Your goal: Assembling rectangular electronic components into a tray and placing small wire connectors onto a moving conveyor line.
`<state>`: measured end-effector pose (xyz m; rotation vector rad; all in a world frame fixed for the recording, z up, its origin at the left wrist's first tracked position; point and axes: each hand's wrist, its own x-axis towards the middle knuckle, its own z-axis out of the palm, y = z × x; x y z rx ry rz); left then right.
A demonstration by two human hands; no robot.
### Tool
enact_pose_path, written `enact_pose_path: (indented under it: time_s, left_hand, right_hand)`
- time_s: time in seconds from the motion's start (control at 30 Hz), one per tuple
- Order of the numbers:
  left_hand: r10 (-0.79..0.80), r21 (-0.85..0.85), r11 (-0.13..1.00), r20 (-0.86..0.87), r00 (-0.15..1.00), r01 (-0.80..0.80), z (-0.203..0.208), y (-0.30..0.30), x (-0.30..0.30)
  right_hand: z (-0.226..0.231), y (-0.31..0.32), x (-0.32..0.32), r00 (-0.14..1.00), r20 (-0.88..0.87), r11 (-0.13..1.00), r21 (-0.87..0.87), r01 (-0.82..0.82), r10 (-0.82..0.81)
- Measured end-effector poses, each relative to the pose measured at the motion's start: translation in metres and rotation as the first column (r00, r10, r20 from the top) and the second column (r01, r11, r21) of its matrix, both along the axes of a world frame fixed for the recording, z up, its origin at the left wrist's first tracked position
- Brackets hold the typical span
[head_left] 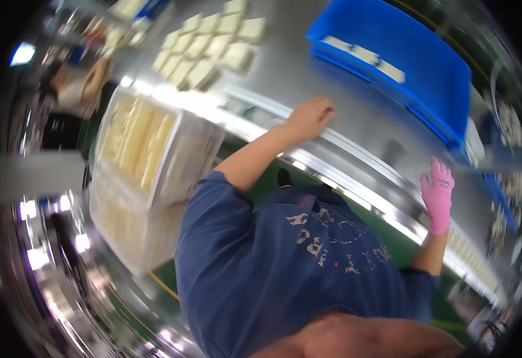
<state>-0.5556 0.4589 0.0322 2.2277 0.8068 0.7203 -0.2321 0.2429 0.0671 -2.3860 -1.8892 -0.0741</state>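
My left hand point(311, 119) is bare and hovers near the front edge of the steel table point(285, 65). Its fingers are curled in, and whatever they may hold is hidden. My right hand point(438, 190), in a pink glove, is farther right by the table's edge, fingers stretched out and nothing in them. Beyond both hands sits a large blue bin point(392, 45). Several white flat pieces point(365, 55) lie in a row along its near side. At the far left of the table are rows of whitish block-like pieces point(204, 45), blurred by motion.
Stacked translucent crates point(171, 161) holding long cream-coloured pieces stand left of me, against the table. A metal rail point(356, 158) runs along the table's front. Another person point(79, 89) is at the far left. Piles of pale pieces point(514, 197) lie at the right edge.
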Motion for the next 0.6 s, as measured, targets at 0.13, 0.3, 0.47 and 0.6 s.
enact_pose_path:
  time_s: [0.13, 0.3, 0.47, 0.6]
  left_hand:
    - [0.310, -0.136, 0.944, 0.053, 0.949, -0.301, 0.025, -0.024, -0.081]
    - [0.716, -0.446, 0.684, 0.258, 0.648, -0.578, 0.021, -0.037, -0.232]
    - [0.905, -0.617, 0.410, 0.365, 0.217, -0.672, 0.038, -0.056, -0.410]
    - [0.943, -0.651, 0.248, 0.331, 0.026, -0.717, 0.034, -0.066, -0.552]
  right_hand:
    - [0.016, 0.079, -0.054, 0.885, -0.171, 0.889, -0.079, -0.451, 0.434]
    - [0.044, 0.155, -0.186, 0.653, -0.279, 0.679, -0.004, -0.734, 0.704]
    - [0.053, 0.207, -0.316, 0.336, -0.421, 0.392, 0.051, -0.918, 0.842]
    - [0.047, 0.250, -0.422, 0.214, -0.522, 0.298, 0.081, -0.951, 0.826]
